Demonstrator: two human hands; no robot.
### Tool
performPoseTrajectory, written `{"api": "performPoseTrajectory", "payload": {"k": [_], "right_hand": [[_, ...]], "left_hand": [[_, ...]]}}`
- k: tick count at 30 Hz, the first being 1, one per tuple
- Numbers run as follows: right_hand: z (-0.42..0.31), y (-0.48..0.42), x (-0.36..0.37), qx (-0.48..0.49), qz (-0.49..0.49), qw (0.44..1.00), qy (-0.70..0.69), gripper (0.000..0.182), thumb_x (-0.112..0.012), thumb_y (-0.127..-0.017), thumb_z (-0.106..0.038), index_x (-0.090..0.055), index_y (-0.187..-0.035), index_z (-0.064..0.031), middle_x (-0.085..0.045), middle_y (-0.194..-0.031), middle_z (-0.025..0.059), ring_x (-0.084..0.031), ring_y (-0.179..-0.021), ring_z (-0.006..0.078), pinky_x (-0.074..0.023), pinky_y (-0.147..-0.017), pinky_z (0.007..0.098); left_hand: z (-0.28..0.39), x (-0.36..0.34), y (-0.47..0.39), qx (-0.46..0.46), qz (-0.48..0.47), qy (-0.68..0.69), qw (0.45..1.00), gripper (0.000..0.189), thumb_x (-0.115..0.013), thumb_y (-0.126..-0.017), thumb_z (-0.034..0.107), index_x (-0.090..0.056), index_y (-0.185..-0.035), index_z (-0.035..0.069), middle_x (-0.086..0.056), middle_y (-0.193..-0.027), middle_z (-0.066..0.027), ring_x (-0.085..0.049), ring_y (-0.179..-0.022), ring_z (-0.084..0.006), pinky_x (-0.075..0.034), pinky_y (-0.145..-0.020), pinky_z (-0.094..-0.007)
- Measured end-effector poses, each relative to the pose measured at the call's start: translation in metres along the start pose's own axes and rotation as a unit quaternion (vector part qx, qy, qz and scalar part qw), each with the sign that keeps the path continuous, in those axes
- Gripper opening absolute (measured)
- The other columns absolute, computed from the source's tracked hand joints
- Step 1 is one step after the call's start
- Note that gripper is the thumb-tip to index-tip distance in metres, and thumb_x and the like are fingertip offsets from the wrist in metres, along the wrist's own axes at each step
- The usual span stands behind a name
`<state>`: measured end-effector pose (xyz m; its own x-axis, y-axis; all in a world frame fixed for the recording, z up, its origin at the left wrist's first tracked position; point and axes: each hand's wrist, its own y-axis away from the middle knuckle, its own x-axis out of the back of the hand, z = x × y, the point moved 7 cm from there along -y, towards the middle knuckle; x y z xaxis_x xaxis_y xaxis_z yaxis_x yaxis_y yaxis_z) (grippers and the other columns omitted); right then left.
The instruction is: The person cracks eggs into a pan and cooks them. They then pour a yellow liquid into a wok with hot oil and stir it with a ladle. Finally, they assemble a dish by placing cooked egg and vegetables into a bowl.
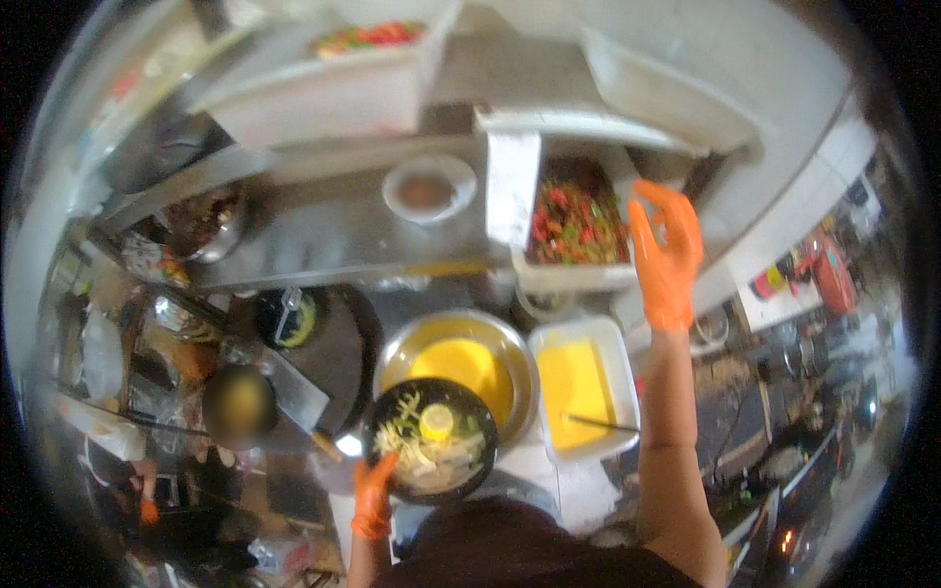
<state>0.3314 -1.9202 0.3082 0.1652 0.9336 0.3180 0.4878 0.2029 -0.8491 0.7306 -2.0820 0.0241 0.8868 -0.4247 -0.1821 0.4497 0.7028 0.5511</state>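
My left hand [373, 489], in an orange glove, grips the rim of a black bowl [481, 470]. Pale strips, some greens and a cut lemon [439, 422] lie in it. The bowl overlaps the near edge of a steel basin [528, 367] of yellow liquid. Also gloved in orange, my right hand [667, 253] is raised at the right side of a tub [581, 275] of chopped red and green vegetables. Its fingers are curved and apart, with nothing visible between them. Whether it touches the tub's edge is unclear.
A white tub [626, 367] of yellow liquid holds a thin dark handle [599, 422]. Leftward, a cleaver [298, 389] lies on a round dark board [342, 345]. Above are a white bowl [464, 189] and a large white bin [331, 103]. Another person's orange-gloved hand [149, 511] shows lower left.
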Motion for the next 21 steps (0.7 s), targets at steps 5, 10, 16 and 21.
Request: {"api": "performPoseTrajectory", "payload": {"k": [5,10,16,21], "right_hand": [[-0.084,-0.049,0.021,0.168,0.048,0.984,-0.022,0.023,-0.07,-0.069,0.002,-0.066,-0.09,-0.0057,-0.064,-0.09,0.0078,-0.058,-0.084,0.0223,-0.0458,-0.071,0.0309],[-0.183,-0.128,-0.044,0.186,-0.124,0.958,-0.177,0.017,-0.066,-0.078,-0.015,-0.066,-0.091,-0.0038,-0.064,-0.091,0.0098,-0.06,-0.085,0.0244,-0.0467,-0.076,0.0326],[-0.216,-0.142,-0.19,0.195,-0.675,0.705,-0.094,0.054,-0.057,-0.084,-0.034,-0.048,-0.127,-0.0044,-0.047,-0.133,0.0127,-0.042,-0.123,0.0232,-0.0332,-0.103,0.0347],[-0.21,-0.141,-0.268,0.153,-0.709,0.68,-0.112,0.051,-0.059,-0.081,-0.033,-0.051,-0.123,-0.0058,-0.052,-0.127,0.0109,-0.046,-0.117,0.021,-0.0368,-0.099,0.0347]], "left_hand": [[-0.003,0.008,-0.018,-0.034,-0.007,0.026,0.999,0.033,-0.064,-0.081,0.011,-0.057,-0.11,-0.002,-0.063,-0.095,-0.0069,-0.059,-0.082,-0.0144,-0.047,-0.073,-0.0267],[0.013,0.009,-0.008,-0.054,0.01,0.049,0.997,0.035,-0.06,-0.082,0.013,-0.055,-0.114,0.0,-0.061,-0.102,-0.0079,-0.056,-0.09,-0.0176,-0.044,-0.082,-0.0297],[0.035,-0.023,-0.002,-0.056,-0.053,0.073,0.994,0.032,-0.062,-0.081,0.01,-0.057,-0.112,0.0,-0.063,-0.101,-0.0069,-0.06,-0.089,-0.0186,-0.048,-0.08,-0.0303],[0.021,0.005,0.009,-0.055,0.029,0.103,0.993,0.034,-0.061,-0.082,0.01,-0.055,-0.113,-0.001,-0.062,-0.103,-0.0083,-0.059,-0.09,-0.0196,-0.047,-0.081,-0.0302]]}}
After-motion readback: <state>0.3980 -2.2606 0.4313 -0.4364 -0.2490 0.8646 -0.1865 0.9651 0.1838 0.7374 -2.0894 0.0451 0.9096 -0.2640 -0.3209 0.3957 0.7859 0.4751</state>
